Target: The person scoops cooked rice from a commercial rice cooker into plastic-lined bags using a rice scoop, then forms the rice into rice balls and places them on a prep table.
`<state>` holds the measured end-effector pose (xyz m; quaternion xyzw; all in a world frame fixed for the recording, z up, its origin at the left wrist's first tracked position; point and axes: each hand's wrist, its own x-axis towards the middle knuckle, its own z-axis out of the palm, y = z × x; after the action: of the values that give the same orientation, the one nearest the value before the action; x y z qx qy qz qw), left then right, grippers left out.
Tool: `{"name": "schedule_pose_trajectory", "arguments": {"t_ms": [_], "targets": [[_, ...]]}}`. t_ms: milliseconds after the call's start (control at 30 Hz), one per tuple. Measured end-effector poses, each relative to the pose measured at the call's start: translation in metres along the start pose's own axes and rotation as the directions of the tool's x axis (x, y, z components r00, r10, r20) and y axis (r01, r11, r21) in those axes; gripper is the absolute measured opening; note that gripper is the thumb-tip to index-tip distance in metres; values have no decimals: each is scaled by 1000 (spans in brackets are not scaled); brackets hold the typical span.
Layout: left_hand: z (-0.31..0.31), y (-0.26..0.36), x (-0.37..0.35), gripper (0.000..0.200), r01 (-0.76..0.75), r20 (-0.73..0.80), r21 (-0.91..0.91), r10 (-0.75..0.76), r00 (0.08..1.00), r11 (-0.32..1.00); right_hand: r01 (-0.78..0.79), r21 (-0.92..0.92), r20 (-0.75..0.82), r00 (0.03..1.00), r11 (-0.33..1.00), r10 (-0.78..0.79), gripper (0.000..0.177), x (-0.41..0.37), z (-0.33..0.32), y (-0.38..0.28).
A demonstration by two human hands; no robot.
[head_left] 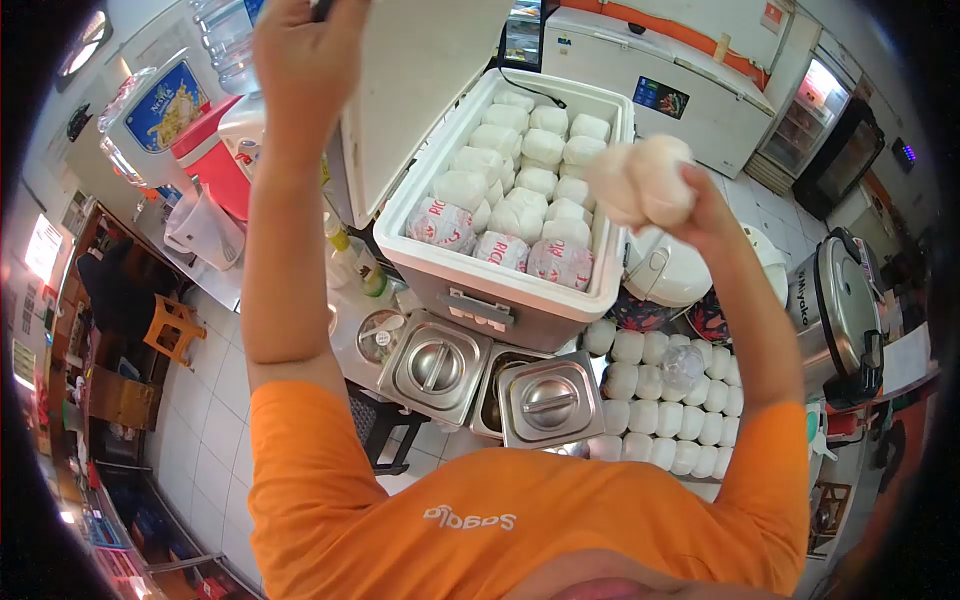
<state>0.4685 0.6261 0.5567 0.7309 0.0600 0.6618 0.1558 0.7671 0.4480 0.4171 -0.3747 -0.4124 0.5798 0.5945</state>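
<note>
A white wrapped bundle point(640, 180) sits in the right hand point(690, 205), whose fingers close round it from below, held up just past the right rim of the open cooler box point(520, 305). Inside the cooler box lie rows of similar white packets point(530, 150), the nearest few bearing red print. The left hand point(305, 50) is raised at the left of the cooler box, against the edge of its upright lid point(430, 90); its fingers are hidden at the top of the view, so I cannot tell how far it is closed or what it grips. In front of the cooler box, two lidded steel pans point(550, 400) rest on the surface, beside more white packets in rows point(660, 420). Right of the cooler box stands a white rice cooker point(665, 275).
</note>
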Motion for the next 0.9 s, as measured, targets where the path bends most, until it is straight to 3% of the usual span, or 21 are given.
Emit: {"name": "schedule_pose_trajectory", "arguments": {"t_ms": [100, 167, 200, 367, 567, 733, 833, 900], "targets": [[-23, -29, 10, 10, -99, -20, -80, 98, 995, 992, -334, -204, 121, 924, 920, 363, 58, 85, -8, -7], [-27, -42, 16, 10, -118, -133, -67, 109, 985, 991, -403, -306, 113, 884, 863, 453, 58, 122, 5, 7], [-26, -34, 14, 8, -46, -158, -109, 28, 987, 993, -460, -395, 101, 839, 795, 535, 58, 135, 11, 15], [-32, -46, 20, 1, -111, -163, -118, 91, 982, 987, -477, -518, 100, 791, 710, 604, 59, 174, 7, 39], [-36, -43, 19, 7, -92, -165, -60, 81, 983, 994, -526, -596, -119, 805, 607, 581, 61, 195, -20, 38], [-35, -41, 19, 8, -66, -165, -115, 46, 985, 991, -653, -570, -72, 645, 499, 761, 63, 204, -26, 54], [-36, -40, 18, 8, -40, -114, -186, 19, 993, 982, -578, -688, -157, 709, 438, 687, 62, 215, -39, 35], [-38, -35, 16, 8, -90, -17, -132, 88, 996, 987, -539, -709, -171, 757, 455, 630, 63, 217, -42, 24]]}}
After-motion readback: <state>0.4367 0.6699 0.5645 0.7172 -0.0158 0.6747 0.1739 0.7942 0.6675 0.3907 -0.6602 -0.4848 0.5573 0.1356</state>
